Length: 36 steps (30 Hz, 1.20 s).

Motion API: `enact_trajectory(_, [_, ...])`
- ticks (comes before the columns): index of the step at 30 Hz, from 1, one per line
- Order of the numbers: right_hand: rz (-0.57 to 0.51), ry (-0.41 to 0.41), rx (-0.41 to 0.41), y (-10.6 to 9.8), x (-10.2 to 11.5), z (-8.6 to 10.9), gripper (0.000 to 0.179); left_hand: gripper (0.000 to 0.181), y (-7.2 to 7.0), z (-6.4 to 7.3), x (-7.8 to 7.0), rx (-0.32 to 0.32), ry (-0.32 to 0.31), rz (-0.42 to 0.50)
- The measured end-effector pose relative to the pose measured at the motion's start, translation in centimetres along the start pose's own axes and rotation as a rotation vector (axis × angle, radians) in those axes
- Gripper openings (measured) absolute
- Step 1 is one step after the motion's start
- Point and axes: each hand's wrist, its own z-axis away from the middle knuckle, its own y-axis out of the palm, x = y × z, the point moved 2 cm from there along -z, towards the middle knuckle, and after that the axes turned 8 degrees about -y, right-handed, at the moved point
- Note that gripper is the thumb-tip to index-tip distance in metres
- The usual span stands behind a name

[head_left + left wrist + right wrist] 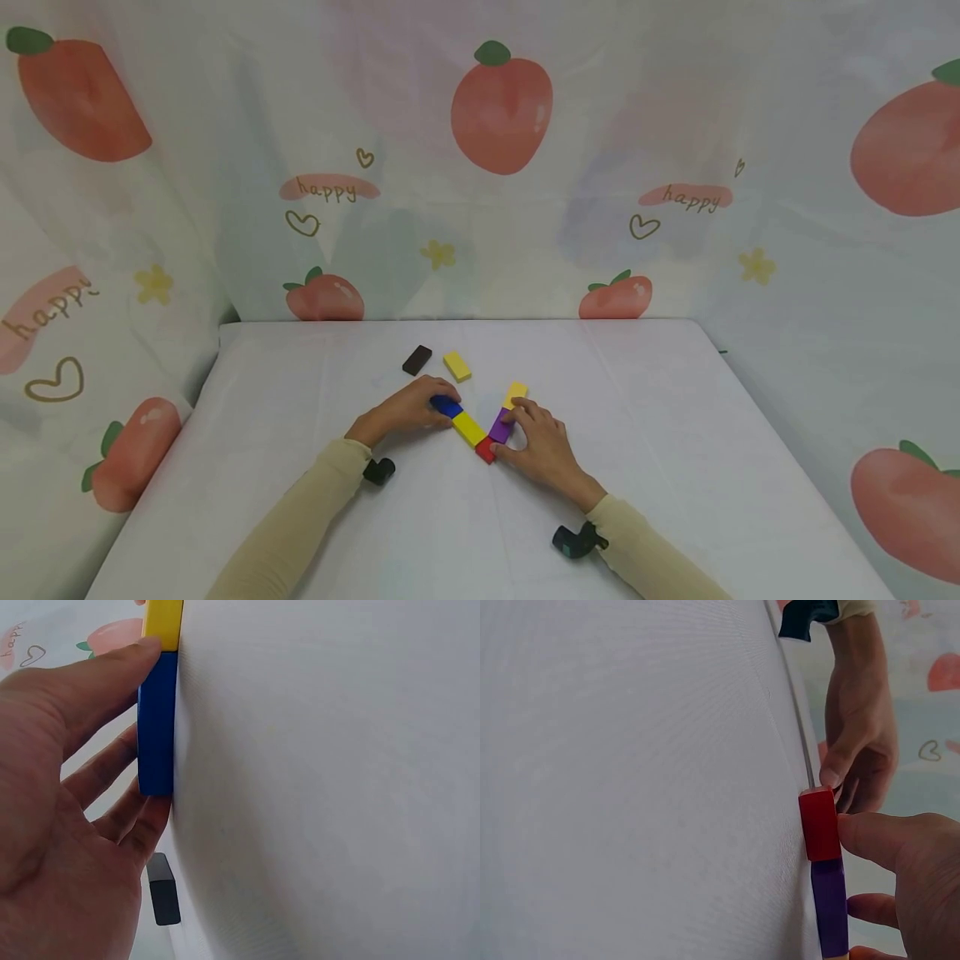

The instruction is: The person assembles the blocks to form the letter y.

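Note:
Several small blocks form a V on the white table. A blue block and a yellow block make its left arm. At the bottom lies a red block; a purple block and another yellow block run up the right. My left hand grips the blue block, thumb near its joint with the yellow one, other fingers around its far end. With bent fingers, my right hand touches the right arm: the thumb meets the red block, other fingertips rest by the purple and upper yellow blocks.
Beyond the V lie a dark block and a loose yellow block. The table is backed by a fruit-print curtain. Black wrist cameras hang by both sleeves.

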Motion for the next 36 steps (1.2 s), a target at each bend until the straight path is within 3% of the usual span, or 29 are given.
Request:
enact_trajectory(7, [-0.001, 0.011, 0.009, 0.1, 0.0, 0.1, 0.04, 0.035, -0.4, 0.4, 0.0, -0.05, 0.013, 0.031])
enact_trajectory(16, [-0.004, -0.007, -0.009, 0.1, -0.1, 0.1, 0.039, 0.025, -1.1, 0.6, -0.2, -0.269, -0.008, 0.169])
enact_trajectory(27, [-0.004, -0.007, -0.007, 0.2, -0.1, 0.1, 0.038, 0.023, -1.3, 0.3, -0.3, -0.408, -0.046, 0.182])
enact_trajectory(36, [0.0, 0.008, 0.003, 0.1, 0.1, 0.1, 0.038, 0.027, -1.4, -0.5, -1.1, -0.525, -0.094, 0.298])
